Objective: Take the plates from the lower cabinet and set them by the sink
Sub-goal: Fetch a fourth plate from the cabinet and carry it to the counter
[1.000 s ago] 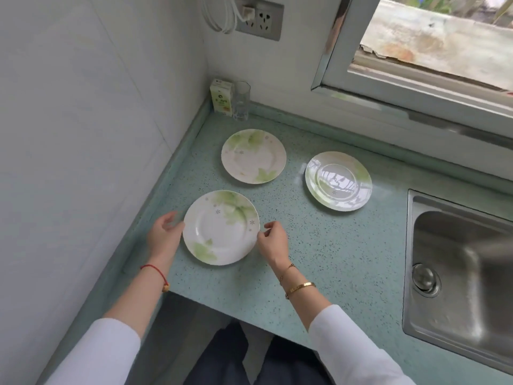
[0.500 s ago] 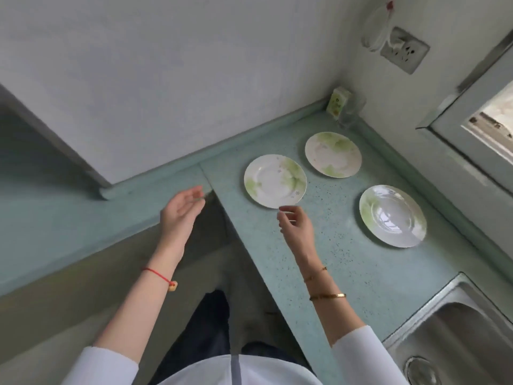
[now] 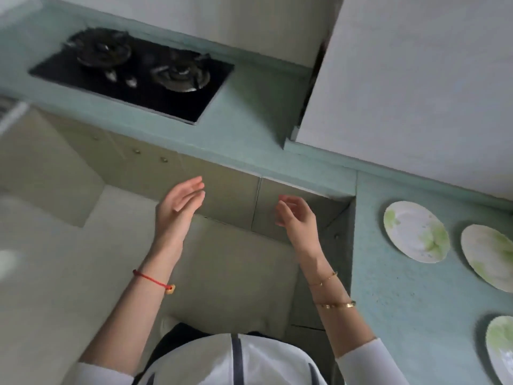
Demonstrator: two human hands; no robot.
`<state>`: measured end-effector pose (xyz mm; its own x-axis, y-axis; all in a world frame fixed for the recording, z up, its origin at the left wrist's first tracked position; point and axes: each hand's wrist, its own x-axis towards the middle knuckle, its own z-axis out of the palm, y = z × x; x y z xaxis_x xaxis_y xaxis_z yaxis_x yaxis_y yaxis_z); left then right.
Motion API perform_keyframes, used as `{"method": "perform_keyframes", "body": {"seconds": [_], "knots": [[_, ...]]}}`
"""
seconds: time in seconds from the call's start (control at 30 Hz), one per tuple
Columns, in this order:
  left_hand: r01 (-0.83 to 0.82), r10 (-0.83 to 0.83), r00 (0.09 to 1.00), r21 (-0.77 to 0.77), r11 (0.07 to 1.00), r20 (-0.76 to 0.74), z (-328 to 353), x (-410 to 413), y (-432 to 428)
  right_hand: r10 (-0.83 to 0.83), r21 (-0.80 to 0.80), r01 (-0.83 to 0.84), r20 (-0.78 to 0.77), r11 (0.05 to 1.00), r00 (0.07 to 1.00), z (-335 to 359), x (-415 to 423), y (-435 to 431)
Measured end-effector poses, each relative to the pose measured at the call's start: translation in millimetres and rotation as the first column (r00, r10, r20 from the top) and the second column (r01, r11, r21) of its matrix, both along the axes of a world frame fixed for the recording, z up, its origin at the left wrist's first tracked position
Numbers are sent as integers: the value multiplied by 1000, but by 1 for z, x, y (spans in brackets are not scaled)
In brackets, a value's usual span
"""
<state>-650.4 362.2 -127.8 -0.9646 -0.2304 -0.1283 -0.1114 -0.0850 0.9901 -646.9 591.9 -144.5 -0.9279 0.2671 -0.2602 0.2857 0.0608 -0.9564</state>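
Observation:
Three white plates with green leaf prints lie on the teal countertop (image 3: pixel 394 315) at the right: one plate (image 3: pixel 415 235) nearest the corner, a second plate (image 3: pixel 491 257) beside it, and a third plate (image 3: pixel 501 351) cut off by the frame edge. My left hand (image 3: pixel 179 207) is raised, empty, fingers straight and apart, over the floor in front of the beige lower cabinet doors (image 3: pixel 222 195). My right hand (image 3: pixel 295 215) is also empty, fingers loosely curled, in front of the corner cabinet door (image 3: pixel 277 215). The cabinet doors look closed.
A black two-burner gas hob (image 3: pixel 133 73) is set into the counter at the upper left. A white wall block (image 3: pixel 402 79) stands over the counter corner. Pale floor (image 3: pixel 69 259) spreads at the left. The sink is out of view.
The view has swung left from the sink counter toward the hob and cabinets. Both hands left the plate on the counter and now hover empty before the lower cabinet doors.

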Motion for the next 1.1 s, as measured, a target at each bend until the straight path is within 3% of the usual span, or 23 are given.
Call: {"method": "perform_keyframes", "body": {"seconds": [0.17,0.37,0.73,1.1], "knots": [[-231,231,973,2,973,-21,-1,45,-123,241,-27,-242,-40,970,970,12,-10,-125],[-458,458,889,7,889,-21,-5,97,-272,383,-66,-387,-68,920,921,11,-3,-278],[-639,640,767,38,768,-50,-10,166,-458,639,-69,-640,-41,765,768,-1,2,-507],[-783,785,618,54,619,-43,-9,124,-627,788,-96,-790,-69,606,612,-8,-69,-724]]}}
